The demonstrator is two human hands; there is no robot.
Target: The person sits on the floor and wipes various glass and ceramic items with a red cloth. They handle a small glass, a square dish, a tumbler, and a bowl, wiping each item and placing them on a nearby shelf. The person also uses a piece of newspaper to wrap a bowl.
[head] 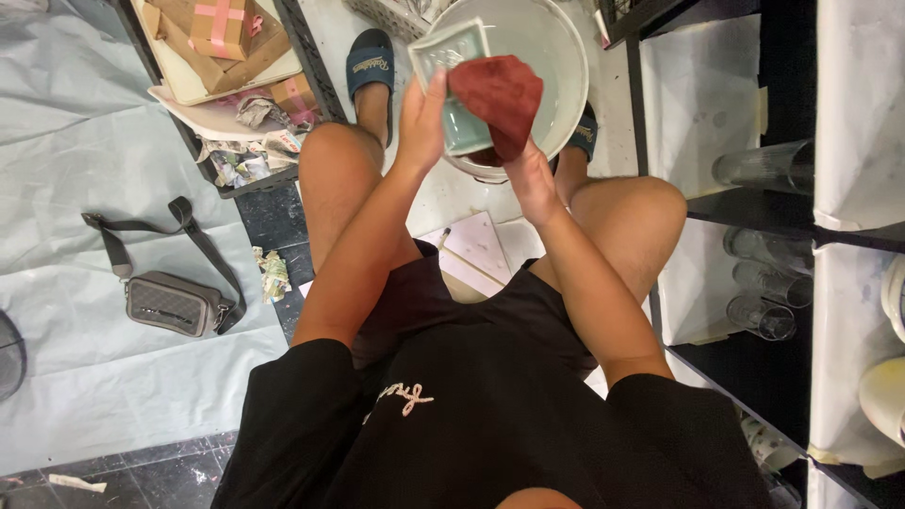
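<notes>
Left hand [421, 123] grips a pale green square dish [454, 71]; right hand [530, 179], at 3 o'clock, half hidden, clutches a dark red cloth [500, 94] over a white basin [556, 47].

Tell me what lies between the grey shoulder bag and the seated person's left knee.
In the head view, a crumpled paper scrap lies on the dark floor between grey shoulder bag and left knee.

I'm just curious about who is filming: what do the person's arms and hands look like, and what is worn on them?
Both arms are bare from short black sleeves down. The left hand and right hand wear no gloves, and no rings, watch or bracelets show.
</notes>
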